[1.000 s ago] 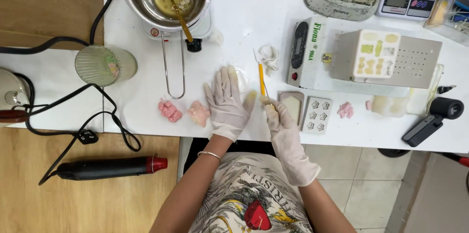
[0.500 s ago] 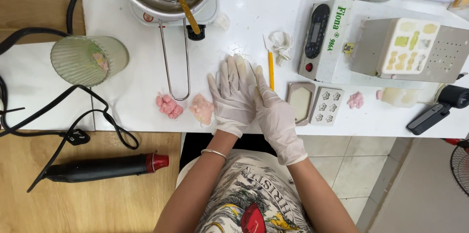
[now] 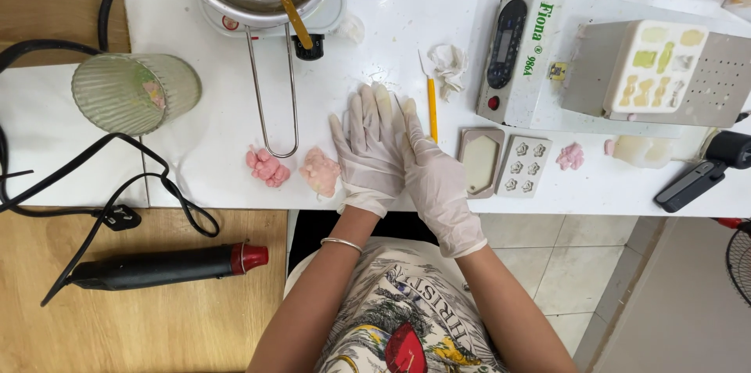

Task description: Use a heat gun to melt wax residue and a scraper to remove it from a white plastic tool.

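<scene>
Two hands in white gloves are seen at the centre of the frame, laid on a white tabletop [image 3: 391,13]. The left hand [image 3: 369,156] is spread flat and open, gripping nothing; the right hand [image 3: 432,177] is pressed against it, fingers extended, also empty. A pale pink wax lump [image 3: 320,171] is placed just left of the left hand. A yellow pencil [image 3: 431,107] is laid just above the right hand. A grey box with a green label [image 3: 520,56] is set at upper right. Wooden floor [image 3: 141,326] is shown at lower left.
</scene>
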